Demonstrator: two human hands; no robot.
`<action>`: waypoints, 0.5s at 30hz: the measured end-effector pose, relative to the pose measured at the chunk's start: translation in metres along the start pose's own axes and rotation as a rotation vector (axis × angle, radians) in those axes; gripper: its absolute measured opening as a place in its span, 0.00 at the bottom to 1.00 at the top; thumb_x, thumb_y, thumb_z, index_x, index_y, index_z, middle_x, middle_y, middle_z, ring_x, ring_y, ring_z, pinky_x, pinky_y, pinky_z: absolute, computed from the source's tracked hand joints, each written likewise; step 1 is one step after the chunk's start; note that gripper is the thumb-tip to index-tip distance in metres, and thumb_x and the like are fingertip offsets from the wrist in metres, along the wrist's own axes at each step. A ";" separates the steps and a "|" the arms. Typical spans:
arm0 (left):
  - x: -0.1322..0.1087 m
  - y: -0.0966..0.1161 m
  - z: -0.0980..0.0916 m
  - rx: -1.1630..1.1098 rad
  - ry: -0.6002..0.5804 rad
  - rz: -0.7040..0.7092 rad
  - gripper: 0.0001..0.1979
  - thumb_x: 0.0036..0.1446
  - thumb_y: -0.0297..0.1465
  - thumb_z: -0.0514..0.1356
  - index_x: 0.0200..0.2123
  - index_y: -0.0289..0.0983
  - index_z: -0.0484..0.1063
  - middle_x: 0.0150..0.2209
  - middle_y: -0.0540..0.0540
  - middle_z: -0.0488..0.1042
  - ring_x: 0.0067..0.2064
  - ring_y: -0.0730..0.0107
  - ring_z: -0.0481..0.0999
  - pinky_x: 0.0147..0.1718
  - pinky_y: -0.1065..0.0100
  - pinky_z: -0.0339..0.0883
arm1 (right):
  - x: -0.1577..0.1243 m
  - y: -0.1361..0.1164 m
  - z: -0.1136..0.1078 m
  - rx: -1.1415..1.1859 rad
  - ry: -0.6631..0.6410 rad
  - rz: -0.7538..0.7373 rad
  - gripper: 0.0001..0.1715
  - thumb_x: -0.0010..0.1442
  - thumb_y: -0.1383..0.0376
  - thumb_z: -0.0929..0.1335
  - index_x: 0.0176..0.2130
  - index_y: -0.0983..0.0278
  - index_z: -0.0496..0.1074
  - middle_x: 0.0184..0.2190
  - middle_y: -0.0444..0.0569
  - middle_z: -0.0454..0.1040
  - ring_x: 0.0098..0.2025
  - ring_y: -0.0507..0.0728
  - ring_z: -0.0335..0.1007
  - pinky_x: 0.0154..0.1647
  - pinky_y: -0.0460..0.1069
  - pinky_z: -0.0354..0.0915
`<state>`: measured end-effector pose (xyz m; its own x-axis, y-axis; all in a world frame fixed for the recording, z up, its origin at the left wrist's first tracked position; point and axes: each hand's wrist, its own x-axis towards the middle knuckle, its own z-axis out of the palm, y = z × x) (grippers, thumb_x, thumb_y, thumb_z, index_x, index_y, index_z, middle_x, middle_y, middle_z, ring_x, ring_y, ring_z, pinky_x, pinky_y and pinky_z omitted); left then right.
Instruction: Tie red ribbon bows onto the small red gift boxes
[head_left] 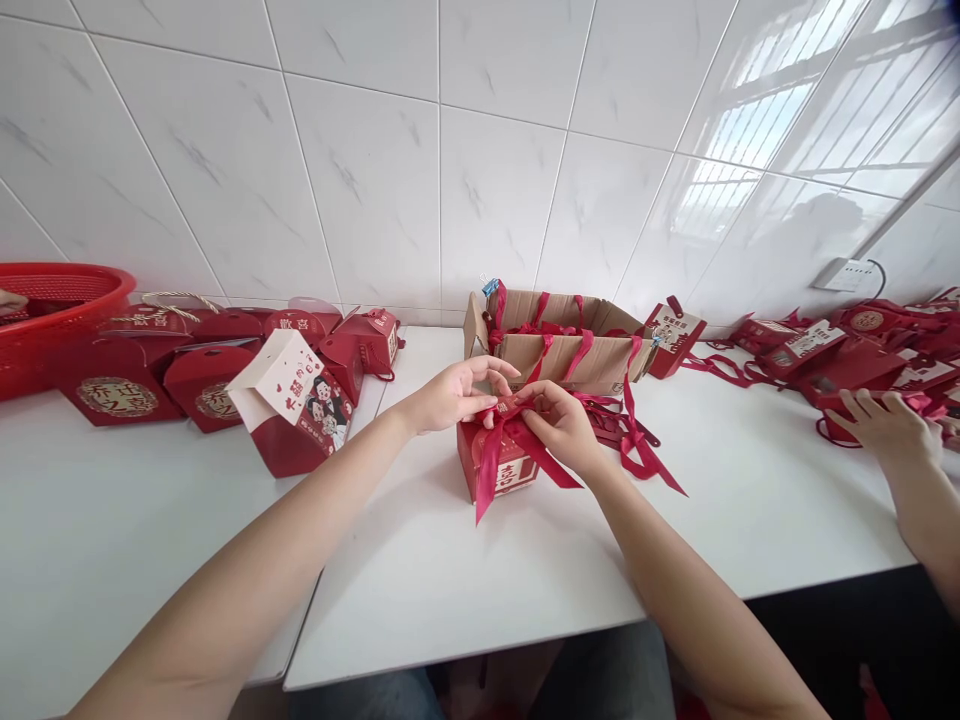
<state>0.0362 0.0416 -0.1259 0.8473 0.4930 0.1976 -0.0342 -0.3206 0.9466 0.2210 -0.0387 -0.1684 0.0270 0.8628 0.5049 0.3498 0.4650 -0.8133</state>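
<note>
A small red gift box [495,462] with printed characters stands on the white table in front of me. Dark red ribbon [489,470] crosses its top, and two loose tails hang down over the front. My left hand [466,392] is at the top left of the box, fingers curled and closed on the ribbon. From the right, my right hand [559,425] pinches the same ribbon close to the middle. The fingers partly cover where the ribbon crosses, so I cannot tell how it is tied.
Behind the box is an open cardboard carton [574,355] with ribbons draped over its edge. Red boxes [217,385] stand at left beside a red plastic basket [67,325]. At right, another person's hand [889,425] touches a pile of red boxes [847,365]. A seam runs between two tables.
</note>
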 end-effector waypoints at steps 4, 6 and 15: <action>0.000 0.001 0.000 0.015 0.007 -0.015 0.15 0.57 0.29 0.56 0.49 0.40 0.64 0.44 0.45 0.67 0.26 0.80 0.72 0.23 0.75 0.60 | 0.000 0.002 0.000 0.019 -0.013 -0.007 0.12 0.51 0.72 0.63 0.38 0.63 0.68 0.34 0.47 0.72 0.28 0.50 0.62 0.29 0.46 0.61; -0.001 0.002 -0.001 0.014 0.010 -0.016 0.16 0.57 0.30 0.56 0.50 0.40 0.64 0.45 0.45 0.67 0.25 0.82 0.71 0.23 0.75 0.60 | -0.001 0.002 0.000 0.020 -0.015 -0.001 0.13 0.51 0.73 0.63 0.38 0.63 0.68 0.35 0.47 0.72 0.28 0.50 0.63 0.30 0.46 0.62; -0.001 0.004 0.001 -0.004 0.032 -0.037 0.17 0.57 0.32 0.57 0.50 0.40 0.64 0.41 0.47 0.67 0.26 0.82 0.63 0.22 0.75 0.60 | -0.002 -0.002 0.000 -0.114 0.052 -0.052 0.15 0.48 0.74 0.61 0.37 0.62 0.68 0.32 0.46 0.72 0.23 0.49 0.59 0.23 0.45 0.59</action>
<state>0.0361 0.0390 -0.1223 0.8308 0.5301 0.1699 -0.0047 -0.2985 0.9544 0.2201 -0.0418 -0.1675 0.0541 0.8253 0.5621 0.4558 0.4805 -0.7493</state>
